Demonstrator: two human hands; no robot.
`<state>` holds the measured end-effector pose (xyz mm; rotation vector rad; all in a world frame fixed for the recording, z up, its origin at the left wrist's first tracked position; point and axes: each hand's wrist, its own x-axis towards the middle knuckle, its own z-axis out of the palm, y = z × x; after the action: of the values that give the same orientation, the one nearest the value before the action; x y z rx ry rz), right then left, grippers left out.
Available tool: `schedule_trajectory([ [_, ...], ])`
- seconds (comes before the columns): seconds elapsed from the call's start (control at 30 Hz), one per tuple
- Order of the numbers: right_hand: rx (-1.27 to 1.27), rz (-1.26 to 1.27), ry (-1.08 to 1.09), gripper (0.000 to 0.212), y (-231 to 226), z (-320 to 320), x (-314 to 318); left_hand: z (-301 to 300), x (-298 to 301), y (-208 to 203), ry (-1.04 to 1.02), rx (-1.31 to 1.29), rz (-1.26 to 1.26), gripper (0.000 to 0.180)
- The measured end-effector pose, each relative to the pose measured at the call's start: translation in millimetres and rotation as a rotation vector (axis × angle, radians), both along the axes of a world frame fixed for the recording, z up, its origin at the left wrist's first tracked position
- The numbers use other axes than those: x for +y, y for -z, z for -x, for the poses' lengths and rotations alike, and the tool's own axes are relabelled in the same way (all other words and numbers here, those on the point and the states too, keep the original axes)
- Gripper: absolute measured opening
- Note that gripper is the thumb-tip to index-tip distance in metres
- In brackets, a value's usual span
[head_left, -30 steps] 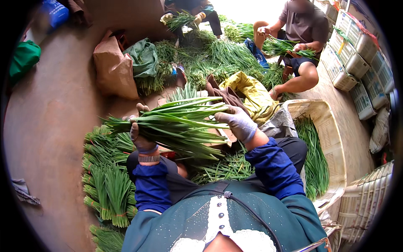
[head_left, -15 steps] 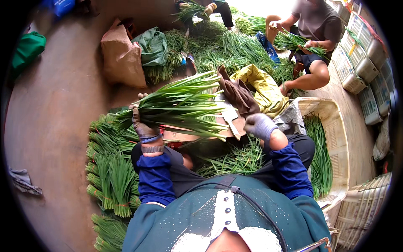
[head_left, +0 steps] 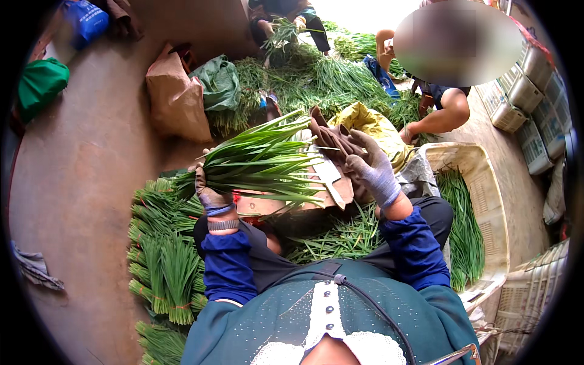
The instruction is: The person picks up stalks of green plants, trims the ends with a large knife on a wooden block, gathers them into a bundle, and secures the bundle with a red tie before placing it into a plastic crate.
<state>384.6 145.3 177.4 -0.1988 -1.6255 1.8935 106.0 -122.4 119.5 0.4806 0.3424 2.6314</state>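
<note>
My gloved left hand (head_left: 212, 193) is closed round the stem end of a thick bunch of garlic chives (head_left: 261, 161). The long green leaves fan out to the right over a low reddish-brown board (head_left: 258, 207). My gloved right hand (head_left: 376, 170) is raised beyond the leaf tips, its thumb and fingers apart, with nothing clear between them. A thin pale strand shows just left of its fingers; whether they touch it I cannot tell. Below the leaf tips lies what looks like a broad-bladed knife (head_left: 328, 175). Loose leaf cuttings (head_left: 340, 237) lie between my legs.
Tied chive bunches (head_left: 170, 274) are stacked at my left. At my right stands a cream plastic crate (head_left: 496, 225) with chives inside. A brown cloth (head_left: 340, 143) and yellow sack (head_left: 368, 125) lie ahead, before a large chive heap (head_left: 316, 79). Two people sit beyond.
My right hand has risen slightly and its fingers have spread apart. The bunch in my left hand has shifted slightly. The person at the far right has leaned or moved.
</note>
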Motion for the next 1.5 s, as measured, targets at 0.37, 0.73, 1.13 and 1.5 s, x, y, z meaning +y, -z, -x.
schedule_trajectory([
  [0.37,-0.353,-0.571,-0.027,0.016,-27.6,12.0,-2.9,-8.9,3.8,-5.4,-0.070,0.093,0.023,0.022],
  [0.73,-0.043,-0.739,0.257,0.008,-90.6,26.3,-48.5,-9.2,12.0,-4.0,-0.096,0.093,0.007,0.016],
  [1.13,-0.555,0.101,-0.356,0.049,-4.3,-19.6,-54.0,27.6,-20.7,14.9,-0.172,-0.238,0.097,0.037],
  [1.5,-0.262,0.747,-0.343,0.023,35.1,58.1,-106.4,16.4,-1.8,6.0,-0.158,-0.107,0.053,0.037],
])
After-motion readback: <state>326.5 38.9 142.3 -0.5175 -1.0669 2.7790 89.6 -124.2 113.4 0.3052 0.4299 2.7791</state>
